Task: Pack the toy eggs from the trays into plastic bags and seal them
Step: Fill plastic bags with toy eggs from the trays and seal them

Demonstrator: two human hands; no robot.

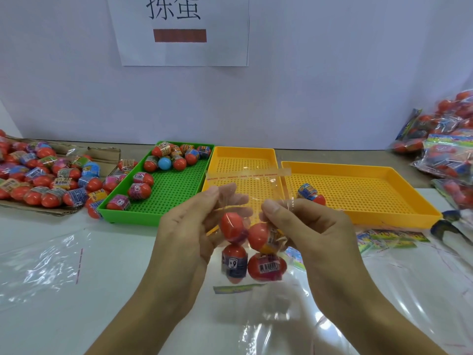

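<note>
Head view: three trays, one green [128, 213], two yellow [244, 153]. Left hand [186, 226] and right hand [307, 226] pinch one bag [245, 190] between them; four eggs [266, 267] hang inside, below the fingers.

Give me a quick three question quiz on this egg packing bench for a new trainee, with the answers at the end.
1. True or false: the wide yellow tray holds one toy egg.
2. How many eggs sit in the clear bag held up by both hands?
3. Which tray holds the most eggs: A green tray, B middle yellow tray, C wide yellow tray?

Key: 1 true. 2 four. 3 A.
</note>
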